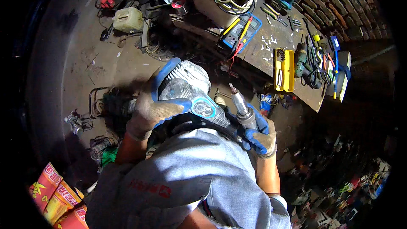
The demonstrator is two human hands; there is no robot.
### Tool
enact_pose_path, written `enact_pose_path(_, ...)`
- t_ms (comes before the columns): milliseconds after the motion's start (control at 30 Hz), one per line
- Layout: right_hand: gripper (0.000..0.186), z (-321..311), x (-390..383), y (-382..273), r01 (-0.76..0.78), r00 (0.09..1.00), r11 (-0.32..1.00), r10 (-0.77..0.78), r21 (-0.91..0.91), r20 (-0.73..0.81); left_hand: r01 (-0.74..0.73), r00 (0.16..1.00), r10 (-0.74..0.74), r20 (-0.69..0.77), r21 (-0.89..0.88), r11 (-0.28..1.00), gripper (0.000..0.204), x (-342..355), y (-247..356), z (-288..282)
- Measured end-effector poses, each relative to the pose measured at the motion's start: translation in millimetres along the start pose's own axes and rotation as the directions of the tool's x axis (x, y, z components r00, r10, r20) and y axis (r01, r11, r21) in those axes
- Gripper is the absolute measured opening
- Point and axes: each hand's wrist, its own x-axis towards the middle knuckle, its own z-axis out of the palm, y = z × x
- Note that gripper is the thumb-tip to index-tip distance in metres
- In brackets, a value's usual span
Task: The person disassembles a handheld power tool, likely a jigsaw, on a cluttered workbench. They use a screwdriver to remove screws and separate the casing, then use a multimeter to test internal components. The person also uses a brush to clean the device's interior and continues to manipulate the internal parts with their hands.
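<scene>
A dusty power tool (182, 87) with a ribbed pale housing and a blue-ringed round mark lies across the front of my body. My left hand (146, 110), in a beige and blue glove, clasps its housing from the left, fingers over the top and thumb along the near side. On the right, my gloved right hand (263, 138) is closed round a silver, barrel-shaped tool (241, 107) whose narrow tip points up and away. Whether that barrel joins the power tool is hidden in the dark gap between them.
Ahead right, a workbench (254, 63) bears a blue multimeter (243, 32), a yellow bit case (288, 70), a cable-filled bin (212, 6), drills and pliers. A jerrycan (128, 20) stands on the floor at left. Red and yellow sacks (59, 195) lie lower left; scraps litter the lower right.
</scene>
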Motion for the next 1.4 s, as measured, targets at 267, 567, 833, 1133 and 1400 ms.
enact_pose_path(267,0.079,6,-5,11,0.063,0.998,0.992,-0.063,0.113,-0.002,0.073,0.995,-0.078,0.055,0.085,0.994,0.086,11,5,-10)
enact_pose_path(567,0.078,4,-17,28,0.122,0.992,0.985,-0.122,0.125,-0.011,0.081,0.993,-0.101,0.054,0.291,0.953,0.089,13,5,-6)
enact_pose_path(833,0.075,5,-28,35,0.116,0.993,0.974,-0.107,0.195,-0.055,0.129,0.984,-0.147,0.103,0.167,0.977,0.090,7,-3,-6)
enact_pose_path(1133,0.071,5,-42,49,0.151,0.985,0.970,-0.131,0.192,-0.112,0.032,0.983,-0.057,0.175,0.143,0.989,0.091,-1,-3,1)
enact_pose_path(1400,0.074,8,-53,43,0.115,0.982,0.987,-0.096,0.110,-0.165,0.134,0.966,-0.164,0.198,0.154,0.979,0.085,1,1,2)
